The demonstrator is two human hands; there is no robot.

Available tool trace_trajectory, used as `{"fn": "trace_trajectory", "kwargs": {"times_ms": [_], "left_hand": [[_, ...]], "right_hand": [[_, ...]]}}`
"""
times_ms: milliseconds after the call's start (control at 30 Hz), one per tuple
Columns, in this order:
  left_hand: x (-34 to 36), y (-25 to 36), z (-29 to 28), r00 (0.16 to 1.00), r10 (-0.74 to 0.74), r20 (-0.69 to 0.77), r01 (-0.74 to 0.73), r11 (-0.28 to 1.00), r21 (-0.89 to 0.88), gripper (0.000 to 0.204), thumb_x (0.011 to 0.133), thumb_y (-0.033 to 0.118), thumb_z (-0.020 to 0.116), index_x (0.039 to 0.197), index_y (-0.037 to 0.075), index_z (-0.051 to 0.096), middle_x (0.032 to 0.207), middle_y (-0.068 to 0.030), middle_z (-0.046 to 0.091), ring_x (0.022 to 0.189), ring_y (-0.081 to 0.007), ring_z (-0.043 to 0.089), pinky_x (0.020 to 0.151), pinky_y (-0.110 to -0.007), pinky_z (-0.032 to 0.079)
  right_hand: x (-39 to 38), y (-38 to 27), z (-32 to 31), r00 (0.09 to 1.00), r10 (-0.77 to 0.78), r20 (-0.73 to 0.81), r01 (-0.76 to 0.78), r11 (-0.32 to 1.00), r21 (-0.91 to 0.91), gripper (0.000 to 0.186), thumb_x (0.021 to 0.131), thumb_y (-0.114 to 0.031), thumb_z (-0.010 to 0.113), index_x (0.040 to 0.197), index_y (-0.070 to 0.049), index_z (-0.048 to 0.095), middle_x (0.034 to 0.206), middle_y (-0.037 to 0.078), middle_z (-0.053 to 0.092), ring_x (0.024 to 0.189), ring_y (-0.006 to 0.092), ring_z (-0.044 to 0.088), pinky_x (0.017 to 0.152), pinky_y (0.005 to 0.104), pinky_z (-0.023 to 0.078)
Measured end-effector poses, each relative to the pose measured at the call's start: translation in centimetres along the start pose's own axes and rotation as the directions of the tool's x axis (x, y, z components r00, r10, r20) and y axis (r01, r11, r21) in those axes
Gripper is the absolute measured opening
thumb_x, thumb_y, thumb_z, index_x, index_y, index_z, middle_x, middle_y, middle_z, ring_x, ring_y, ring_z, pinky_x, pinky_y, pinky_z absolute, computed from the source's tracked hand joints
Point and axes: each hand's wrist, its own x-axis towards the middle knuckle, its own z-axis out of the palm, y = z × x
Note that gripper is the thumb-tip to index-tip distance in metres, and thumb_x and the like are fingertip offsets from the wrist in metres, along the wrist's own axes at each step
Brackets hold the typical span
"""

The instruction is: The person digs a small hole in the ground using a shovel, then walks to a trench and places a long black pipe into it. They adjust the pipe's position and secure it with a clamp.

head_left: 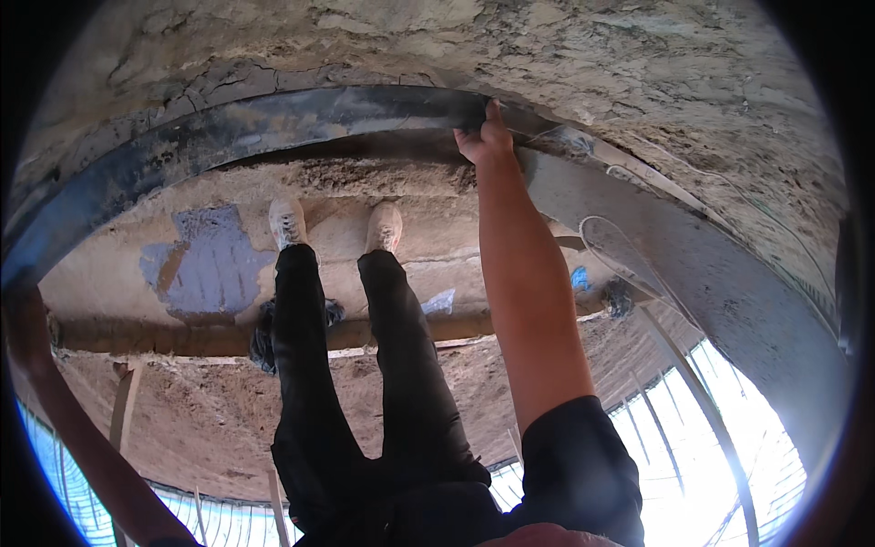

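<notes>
A long dark board (246,132), scuffed and patchy, spans the upper view under a rough plaster surface (638,64), curved by the lens. My right hand (488,137) grips the board near its right part, fingers at its upper edge. My left hand (20,296) is at the board's far left end, touching it, mostly in shadow, with its fingers hidden. Thin pale cords (606,223) hang to the right of my right forearm.
My legs and pale shoes are on a dusty ledge (456,273) with a grey-blue patch (205,255) and dark crumpled material (267,333). A broad grey beam (738,301) runs down the right. Upright posts (125,410) and bright barred openings (665,428) show lower down.
</notes>
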Motion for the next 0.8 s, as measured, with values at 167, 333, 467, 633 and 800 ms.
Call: {"fn": "trace_trajectory", "kwargs": {"times_ms": [167,333,467,633,800], "left_hand": [[0.5,1.4,-3.2,1.000,-0.025,-0.016,0.024,0.999,-0.032,0.031,0.098,0.025,0.063,0.118,0.002,0.063,0.122,-0.0119,0.064,0.114,-0.0265,0.055,0.107,-0.047,0.037],[0.4,2.4,-4.8,0.999,-0.036,-0.039,0.035,0.999,-0.041,0.036,0.104,0.027,0.056,0.129,0.001,0.059,0.135,-0.0131,0.061,0.127,-0.0272,0.052,0.117,-0.050,0.030],[1.2,0.3,-4.8,0.971,-0.168,0.171,0.180,0.982,-0.058,0.044,0.106,0.025,0.054,0.139,-0.003,0.051,0.149,-0.0161,0.052,0.138,-0.0290,0.045,0.122,-0.050,0.024],[-2.8,3.9,-6.9,0.991,0.099,-0.086,-0.104,0.993,-0.058,0.053,0.104,0.024,0.056,0.147,-0.005,0.044,0.153,-0.0195,0.047,0.141,-0.0330,0.042,0.124,-0.050,0.022],[-2.5,-2.1,-1.7,0.982,0.154,0.112,-0.142,0.984,-0.111,0.057,0.096,0.016,0.064,0.145,-0.007,0.047,0.146,-0.0198,0.053,0.136,-0.0326,0.046,0.119,-0.048,0.031]], "right_hand": [[-0.1,-0.4,0.4,0.999,0.017,0.031,-0.018,0.999,0.028,0.035,0.101,-0.047,0.063,0.120,-0.019,0.066,0.118,0.001,0.072,0.108,0.0234,0.068,0.092,0.0436,0.054],[-0.9,-0.3,-0.4,0.991,0.057,0.125,-0.068,0.994,0.089,0.036,0.099,-0.048,0.065,0.120,-0.018,0.067,0.118,0.002,0.072,0.112,0.0241,0.066,0.097,0.0440,0.053],[-2.0,0.1,-1.9,0.991,0.046,0.126,-0.063,0.989,0.131,0.045,0.102,-0.052,0.057,0.126,-0.015,0.063,0.122,0.003,0.070,0.112,0.0232,0.065,0.097,0.0426,0.051],[-1.2,1.8,-1.9,0.978,0.106,0.179,-0.128,0.985,0.116,0.050,0.101,-0.055,0.056,0.128,-0.012,0.062,0.124,0.005,0.069,0.114,0.0258,0.064,0.098,0.0443,0.053],[-1.6,0.6,-4.1,0.963,0.106,0.247,-0.151,0.973,0.172,0.049,0.094,-0.051,0.069,0.127,-0.016,0.062,0.133,0.007,0.062,0.121,0.0287,0.060,0.102,0.0476,0.054]]}}
